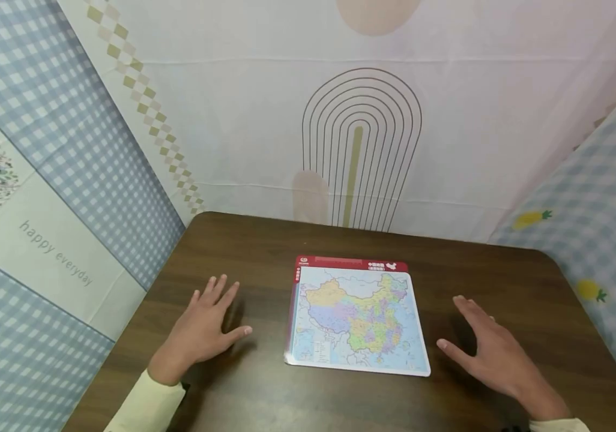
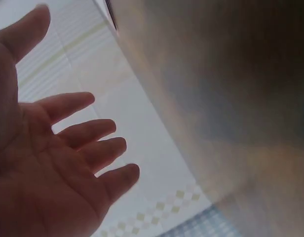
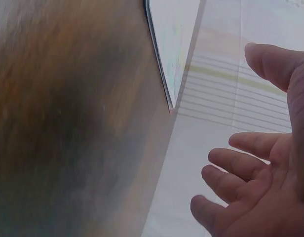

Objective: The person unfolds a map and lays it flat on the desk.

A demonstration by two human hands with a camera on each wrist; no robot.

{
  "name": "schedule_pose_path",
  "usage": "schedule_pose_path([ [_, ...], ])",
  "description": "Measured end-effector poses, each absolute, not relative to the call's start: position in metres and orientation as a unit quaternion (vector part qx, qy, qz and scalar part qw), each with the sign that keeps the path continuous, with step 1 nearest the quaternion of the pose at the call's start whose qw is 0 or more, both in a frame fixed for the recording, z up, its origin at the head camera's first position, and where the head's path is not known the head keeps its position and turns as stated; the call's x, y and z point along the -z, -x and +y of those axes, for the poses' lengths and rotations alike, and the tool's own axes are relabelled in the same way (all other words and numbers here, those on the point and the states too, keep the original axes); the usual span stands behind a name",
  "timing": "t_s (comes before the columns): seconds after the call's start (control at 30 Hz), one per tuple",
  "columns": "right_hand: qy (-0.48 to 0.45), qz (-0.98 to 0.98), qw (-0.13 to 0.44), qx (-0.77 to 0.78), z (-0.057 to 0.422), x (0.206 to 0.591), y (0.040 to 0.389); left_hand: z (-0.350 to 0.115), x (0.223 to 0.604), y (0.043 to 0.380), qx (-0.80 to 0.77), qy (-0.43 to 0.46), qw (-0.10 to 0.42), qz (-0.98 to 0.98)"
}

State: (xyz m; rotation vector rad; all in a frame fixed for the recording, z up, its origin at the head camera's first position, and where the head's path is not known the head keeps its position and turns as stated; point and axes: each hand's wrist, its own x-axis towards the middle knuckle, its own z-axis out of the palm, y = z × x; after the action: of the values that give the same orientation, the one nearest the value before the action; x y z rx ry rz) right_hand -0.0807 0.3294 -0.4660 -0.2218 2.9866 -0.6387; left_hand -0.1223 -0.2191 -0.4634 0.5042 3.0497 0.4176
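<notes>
A flat rectangular map board (image 1: 359, 318) lies on the brown wooden table (image 1: 265, 396), showing a coloured map of China under a red top band. To its left, my left hand (image 1: 203, 327) is held over the table with fingers spread and nothing in it. On the other side, my right hand (image 1: 494, 354) hovers near the board's right edge, thumb toward the map, also holding nothing. Both wrist views show an empty palm, the left hand (image 2: 58, 148) and the right hand (image 3: 260, 177) with fingers extended. A corner of the map board (image 3: 174, 54) appears in the right wrist view.
A pale cloth with an arch pattern (image 1: 362, 150) hangs behind the table's far edge. Blue checked cloth (image 1: 86, 162) borders the left side, and another checked cloth with pineapple prints (image 1: 589, 222) hangs at the right.
</notes>
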Motion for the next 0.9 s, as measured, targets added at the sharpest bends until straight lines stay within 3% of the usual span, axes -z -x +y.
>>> schedule_pose_path([
  [0.43,0.092,0.962,-0.015,0.257,0.306,0.473,0.079,-0.174,0.478,0.114,-0.290,-0.195,0.041,0.936],
  [0.9,0.094,0.944,0.046,0.314,0.284,0.490,0.080,-0.133,0.489,0.111,-0.319,-0.233,0.080,0.915],
])
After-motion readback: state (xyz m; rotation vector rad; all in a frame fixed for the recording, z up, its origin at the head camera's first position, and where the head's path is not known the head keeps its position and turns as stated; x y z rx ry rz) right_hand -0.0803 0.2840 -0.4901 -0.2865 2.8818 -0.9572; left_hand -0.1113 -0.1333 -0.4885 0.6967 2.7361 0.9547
